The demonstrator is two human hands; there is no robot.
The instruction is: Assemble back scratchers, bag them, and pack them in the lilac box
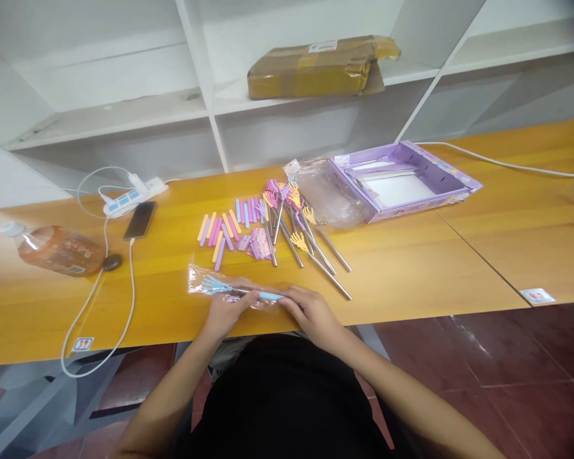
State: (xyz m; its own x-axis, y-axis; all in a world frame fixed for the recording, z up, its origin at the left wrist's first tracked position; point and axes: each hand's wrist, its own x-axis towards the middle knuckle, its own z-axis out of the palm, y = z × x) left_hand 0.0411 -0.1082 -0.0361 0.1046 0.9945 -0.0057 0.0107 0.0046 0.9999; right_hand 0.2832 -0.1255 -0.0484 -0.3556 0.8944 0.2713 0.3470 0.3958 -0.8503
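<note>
Near the table's front edge, a blue hand-shaped back scratcher lies inside a clear plastic sleeve. My left hand is closed around its middle through the sleeve, thumb on top. At the other end, my right hand pinches the blue handle by the sleeve's edge. Beyond my hands, several metal back scratchers with pink, yellow and purple heads lie in a loose pile. Left of them are several coloured handle grips and a small stack of purple printed cards.
Behind on the right, a purple box stands by clear plastic bags. A drink bottle, phone and power strip with trailing cables are at left. A taped carton sits on the shelf.
</note>
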